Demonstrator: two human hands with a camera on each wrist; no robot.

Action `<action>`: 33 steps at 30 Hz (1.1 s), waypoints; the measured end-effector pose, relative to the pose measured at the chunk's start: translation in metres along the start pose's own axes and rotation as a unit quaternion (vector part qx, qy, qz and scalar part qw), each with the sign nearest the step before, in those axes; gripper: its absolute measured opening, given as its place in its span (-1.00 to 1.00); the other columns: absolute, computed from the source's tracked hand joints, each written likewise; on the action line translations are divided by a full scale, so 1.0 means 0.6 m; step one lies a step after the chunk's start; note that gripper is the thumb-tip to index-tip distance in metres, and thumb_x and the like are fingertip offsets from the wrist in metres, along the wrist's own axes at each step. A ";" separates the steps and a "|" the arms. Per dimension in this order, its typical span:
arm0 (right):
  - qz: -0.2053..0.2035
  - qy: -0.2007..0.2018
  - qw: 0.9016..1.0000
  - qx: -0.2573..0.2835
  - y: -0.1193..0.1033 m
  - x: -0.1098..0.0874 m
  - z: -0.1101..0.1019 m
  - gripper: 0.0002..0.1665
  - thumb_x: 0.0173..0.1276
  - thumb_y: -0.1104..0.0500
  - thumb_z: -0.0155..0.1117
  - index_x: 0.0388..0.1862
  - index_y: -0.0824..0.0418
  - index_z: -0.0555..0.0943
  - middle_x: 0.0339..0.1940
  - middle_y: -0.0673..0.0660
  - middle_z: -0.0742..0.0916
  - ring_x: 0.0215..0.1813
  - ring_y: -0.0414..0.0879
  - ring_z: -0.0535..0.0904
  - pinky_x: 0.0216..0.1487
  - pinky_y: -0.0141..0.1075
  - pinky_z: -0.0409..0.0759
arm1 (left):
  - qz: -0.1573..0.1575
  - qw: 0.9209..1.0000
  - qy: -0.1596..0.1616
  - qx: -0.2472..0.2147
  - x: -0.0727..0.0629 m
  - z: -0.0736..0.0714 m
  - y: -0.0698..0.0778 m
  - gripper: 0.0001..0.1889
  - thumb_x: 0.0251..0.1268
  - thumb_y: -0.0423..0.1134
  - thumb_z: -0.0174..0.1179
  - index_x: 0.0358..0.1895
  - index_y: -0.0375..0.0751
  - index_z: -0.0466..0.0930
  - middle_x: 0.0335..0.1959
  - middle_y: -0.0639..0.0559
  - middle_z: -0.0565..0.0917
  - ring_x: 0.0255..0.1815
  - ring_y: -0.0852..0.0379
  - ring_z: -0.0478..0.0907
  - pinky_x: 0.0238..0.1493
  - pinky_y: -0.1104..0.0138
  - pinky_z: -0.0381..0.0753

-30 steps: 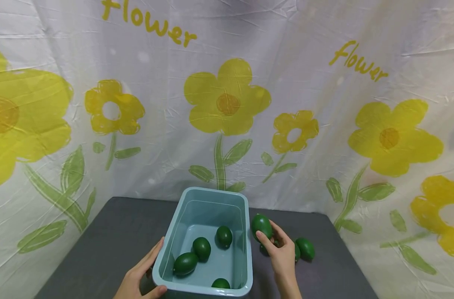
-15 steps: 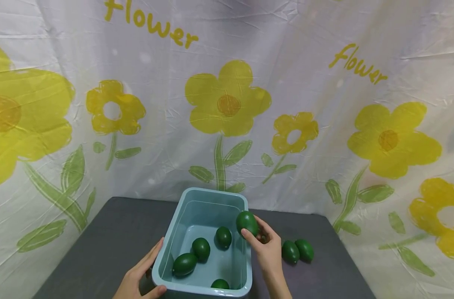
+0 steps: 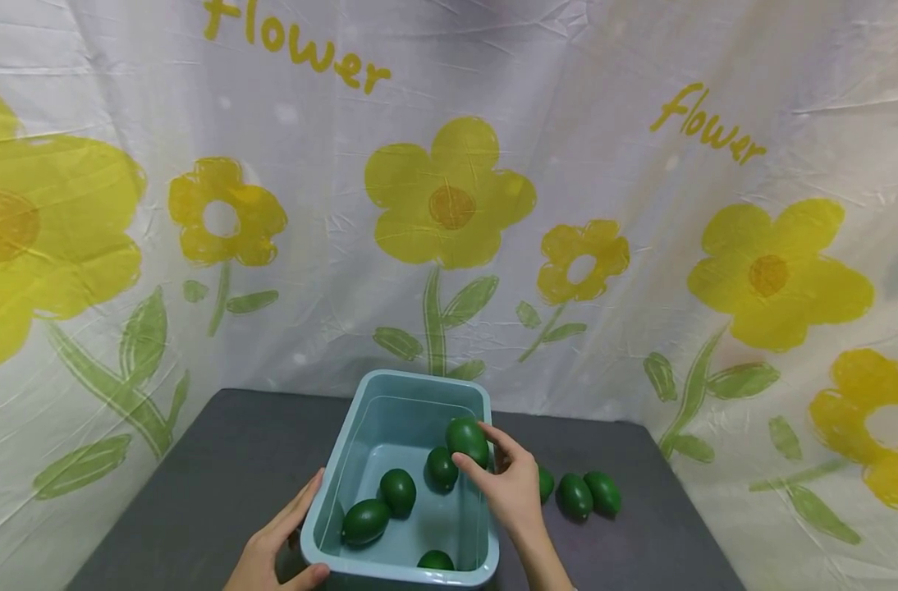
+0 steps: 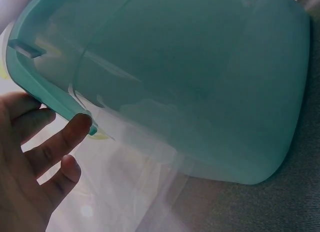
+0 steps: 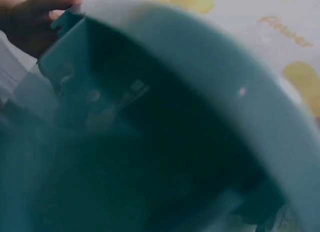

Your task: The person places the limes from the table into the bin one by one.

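Note:
My right hand (image 3: 510, 484) holds a dark green lime (image 3: 467, 439) between thumb and fingers, over the right side of a light blue plastic bin (image 3: 400, 568). Inside the bin lie several more limes: one (image 3: 442, 469) close under the held one, a pair (image 3: 397, 492) further left, and one (image 3: 437, 561) partly hidden by the front wall. My left hand (image 3: 275, 538) grips the bin's rim at its near left corner, thumb on the front edge and fingers along the side. In the left wrist view those fingers (image 4: 65, 142) hook at the rim. The right wrist view is filled by the bin's wall.
On the dark grey table (image 3: 272, 435), right of the bin, lie a pair of limes (image 3: 574, 497) side by side and another lime (image 3: 545, 483) partly behind my right wrist. A white curtain (image 3: 316, 328) with yellow flowers hangs around the table's back and sides.
My right hand has carried its lime leftward, from beside the bin, across the right rim to over the inside. The left hand and the bin have stayed put.

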State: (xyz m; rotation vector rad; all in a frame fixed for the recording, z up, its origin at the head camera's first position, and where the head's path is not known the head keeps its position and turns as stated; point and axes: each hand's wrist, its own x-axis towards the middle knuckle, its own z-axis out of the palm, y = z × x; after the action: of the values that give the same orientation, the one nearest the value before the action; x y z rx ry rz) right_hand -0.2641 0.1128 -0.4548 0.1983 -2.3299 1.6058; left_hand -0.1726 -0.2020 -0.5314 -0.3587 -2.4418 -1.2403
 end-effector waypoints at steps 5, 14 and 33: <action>-0.034 0.003 0.999 -0.033 0.005 0.001 0.004 -0.33 0.20 -0.02 0.70 0.29 0.06 0.74 -0.30 -0.05 0.72 -0.52 -0.27 0.14 -0.43 -0.38 0.20 | 0.008 1.000 0.001 -0.001 -0.001 0.001 -0.001 -0.05 0.27 -0.17 0.48 0.70 0.19 0.21 0.62 -0.10 0.39 0.45 0.59 0.23 0.12 0.29 0.66; -0.034 0.007 0.999 -0.037 0.003 -0.007 -0.001 -0.36 0.22 -0.03 0.69 0.28 0.03 0.74 -0.22 0.04 0.72 -0.52 -0.27 0.08 -0.45 -0.39 0.15 | 0.019 1.000 0.001 -0.011 -0.002 0.002 -0.004 -0.05 0.26 -0.23 0.47 0.70 0.16 0.21 0.64 0.12 0.34 0.45 0.62 0.22 0.11 0.33 0.65; -0.033 0.071 0.995 -0.064 0.033 -0.033 -0.017 -0.30 0.13 0.10 0.73 0.28 0.10 0.73 -0.01 0.03 0.80 -0.40 -0.07 0.39 -0.43 -0.38 0.32 | 0.000 1.000 0.000 -0.032 0.000 0.005 -0.003 -0.05 0.29 -0.22 0.46 0.71 0.16 0.18 0.64 0.15 0.29 0.33 0.43 0.43 -0.20 0.38 0.61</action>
State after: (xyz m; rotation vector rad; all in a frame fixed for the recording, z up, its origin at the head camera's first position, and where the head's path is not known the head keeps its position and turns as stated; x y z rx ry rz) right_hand -0.2492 0.1286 -0.4756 0.1255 -2.2824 1.3877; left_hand -0.1739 -0.2005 -0.5347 -0.3765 -2.4071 -1.3197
